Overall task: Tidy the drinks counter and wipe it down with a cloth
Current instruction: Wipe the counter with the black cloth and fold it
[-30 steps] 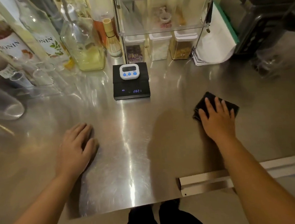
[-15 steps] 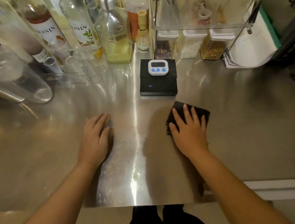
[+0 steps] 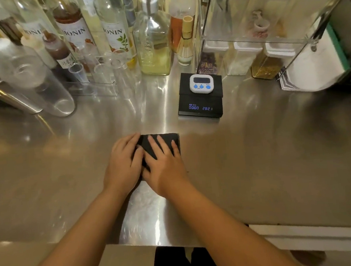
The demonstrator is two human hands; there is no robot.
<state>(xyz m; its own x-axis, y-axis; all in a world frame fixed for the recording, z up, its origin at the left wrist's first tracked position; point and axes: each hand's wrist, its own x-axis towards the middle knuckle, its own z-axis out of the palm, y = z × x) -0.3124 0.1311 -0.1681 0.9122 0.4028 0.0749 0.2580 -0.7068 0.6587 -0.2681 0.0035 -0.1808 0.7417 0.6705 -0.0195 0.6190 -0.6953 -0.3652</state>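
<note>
Stainless steel tabletop point(image 3: 267, 167) runs wide under me, bright with glare, and I stand at its near edge. Both my hands lie flat on the dark folded cloth point(image 3: 166, 141), which sits in the middle of the bare steel, a little way in from that edge. My left hand point(image 3: 123, 164) presses the cloth's left end, fingers together and pointing away from me; my right hand point(image 3: 164, 165) covers the rest with its fingers spread. Neither grip pinches anything: both are open palms pushing down.

Just beyond my right fingertips and slightly to the right stands the black scale point(image 3: 199, 101), display lit, with a white timer point(image 3: 201, 83) resting loose on its top. I judge that the main risk: a forward stroke could bump the scale and send the timer sliding off. Farther ahead and to the left of my left hand stand the syrup bottles point(image 3: 118, 32), a square glass bottle point(image 3: 153, 46) and clear glasses point(image 3: 62, 99), closely packed. A sweep carried too far that way could tip one into the next. Clear storage boxes point(image 3: 244, 58) and a stack of paper point(image 3: 312, 73) stand ahead to the right.

Open room lies mostly to either side of my hands, broadest to the right. Behind my wrists the steel ends, so a cloth pulled back hard could drop off the edge.
</note>
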